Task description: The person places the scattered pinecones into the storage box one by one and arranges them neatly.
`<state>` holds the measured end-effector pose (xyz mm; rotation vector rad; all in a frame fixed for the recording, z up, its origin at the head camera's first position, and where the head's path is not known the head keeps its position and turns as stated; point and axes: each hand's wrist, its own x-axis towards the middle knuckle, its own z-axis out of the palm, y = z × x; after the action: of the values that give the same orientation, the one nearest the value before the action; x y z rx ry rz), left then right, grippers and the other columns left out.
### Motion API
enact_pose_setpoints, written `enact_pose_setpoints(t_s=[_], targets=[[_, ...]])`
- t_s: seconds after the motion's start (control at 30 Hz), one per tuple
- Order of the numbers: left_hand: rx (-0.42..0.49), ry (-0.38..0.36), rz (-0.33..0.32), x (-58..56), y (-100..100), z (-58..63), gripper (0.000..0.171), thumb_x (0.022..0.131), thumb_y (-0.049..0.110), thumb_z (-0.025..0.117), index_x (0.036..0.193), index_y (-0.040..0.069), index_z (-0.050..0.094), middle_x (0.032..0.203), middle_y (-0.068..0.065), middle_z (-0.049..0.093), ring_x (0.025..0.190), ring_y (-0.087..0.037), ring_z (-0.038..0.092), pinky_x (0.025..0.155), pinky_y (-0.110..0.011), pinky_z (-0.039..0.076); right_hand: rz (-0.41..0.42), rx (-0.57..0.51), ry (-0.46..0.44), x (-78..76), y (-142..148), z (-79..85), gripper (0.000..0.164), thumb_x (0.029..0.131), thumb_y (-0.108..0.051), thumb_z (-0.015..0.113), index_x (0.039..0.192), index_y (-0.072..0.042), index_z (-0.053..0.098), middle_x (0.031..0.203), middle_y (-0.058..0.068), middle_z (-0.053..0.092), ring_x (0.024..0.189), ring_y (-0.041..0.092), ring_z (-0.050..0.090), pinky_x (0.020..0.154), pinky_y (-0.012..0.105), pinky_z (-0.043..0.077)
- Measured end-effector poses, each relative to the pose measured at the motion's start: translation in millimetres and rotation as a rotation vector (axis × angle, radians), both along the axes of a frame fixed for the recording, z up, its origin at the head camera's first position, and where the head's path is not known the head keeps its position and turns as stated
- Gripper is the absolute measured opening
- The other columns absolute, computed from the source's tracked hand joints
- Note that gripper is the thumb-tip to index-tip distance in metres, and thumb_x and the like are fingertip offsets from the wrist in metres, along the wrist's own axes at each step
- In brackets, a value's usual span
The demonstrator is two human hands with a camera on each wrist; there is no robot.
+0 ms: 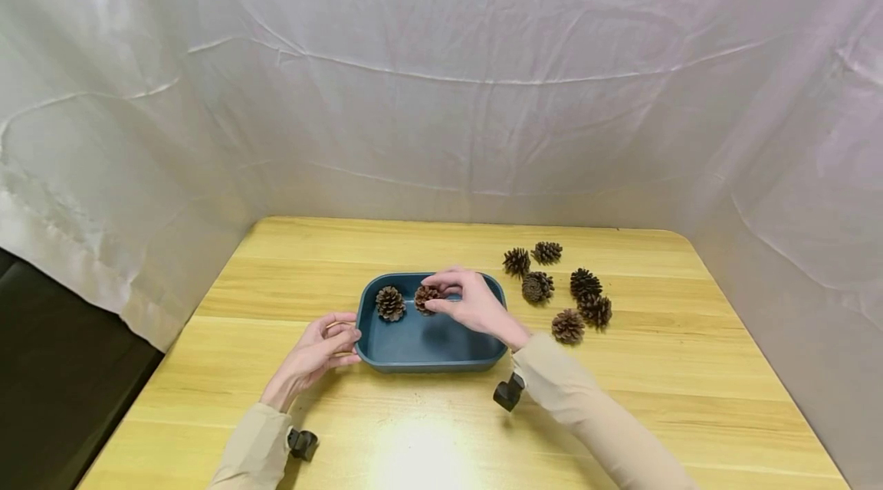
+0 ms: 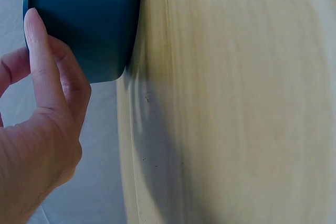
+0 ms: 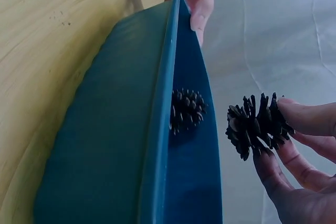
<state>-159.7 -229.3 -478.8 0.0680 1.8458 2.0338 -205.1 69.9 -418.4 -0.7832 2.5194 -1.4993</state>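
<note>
A dark blue rectangular bin (image 1: 431,362) sits on the table. At its left end my left hand (image 1: 317,354) holds it, thumb at the rim and fingers against the outer wall. My right hand (image 1: 476,306) pinches a brown pine cone (image 1: 425,298) between thumb and fingertips, above the bin. In the right wrist view that pine cone (image 3: 257,124) hangs apart from the rim. Another pine cone (image 1: 390,304) lies inside the bin, near its left end. The left wrist view shows the thumb and bent fingers against the bin wall (image 2: 89,24).
Right of the bin lie several loose pine cones, among them one at the back (image 1: 547,252) and one nearer the front (image 1: 569,327). The wooden table (image 1: 276,283) is bounded by a pale cloth backdrop (image 1: 441,137). A black surface (image 1: 55,367) shows at the far left.
</note>
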Motion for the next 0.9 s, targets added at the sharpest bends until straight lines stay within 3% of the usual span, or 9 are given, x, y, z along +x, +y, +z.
enact_pose_setpoints(t_s=[0.37,0.6,0.73,0.9], targets=[[-0.005,-0.005,0.01,0.1,-1.3,-1.3,0.04,0.1,0.004,0.056,0.134,-0.006,0.038,0.098,0.004,0.061,0.075,-0.01,0.067,0.078,-0.03,0.064,0.06,0.058,0.04,-0.7,-25.1,-5.7,0.031,0.09,-0.012,0.076,0.119,-0.003,0.071,0.111,0.013,0.07,0.098,0.024,0.064,0.091,0.035,0.06],[0.006,-0.012,0.01,0.0,-1.4,-1.6,0.037,0.099,0.003,0.056,0.132,-0.004,0.04,0.099,0.004,0.061,0.076,-0.01,0.067,0.078,-0.03,0.064,0.065,0.109,0.027,-2.2,-38.2,-11.6,0.026,0.088,-0.013,0.079,0.112,-0.007,0.074,0.1,0.008,0.07,0.086,0.018,0.064,0.073,0.02,0.056],[0.013,-0.016,0.012,-0.7,-0.5,-2.1,0.037,0.099,0.003,0.055,0.132,-0.003,0.04,0.099,0.003,0.061,0.077,-0.01,0.067,0.077,-0.028,0.064,0.068,0.141,0.027,-1.9,-44.1,-11.4,0.023,0.087,-0.014,0.08,0.109,-0.008,0.075,0.097,0.008,0.071,0.079,0.015,0.064,0.066,0.019,0.053],[0.016,-0.018,0.013,-1.2,0.8,-1.6,0.037,0.099,0.003,0.056,0.132,-0.004,0.04,0.099,0.003,0.062,0.076,-0.01,0.068,0.077,-0.028,0.064,0.077,0.195,0.015,-2.2,-49.5,-12.2,0.022,0.087,-0.015,0.079,0.108,-0.01,0.075,0.099,0.005,0.073,0.078,0.009,0.063,0.067,0.019,0.053]])
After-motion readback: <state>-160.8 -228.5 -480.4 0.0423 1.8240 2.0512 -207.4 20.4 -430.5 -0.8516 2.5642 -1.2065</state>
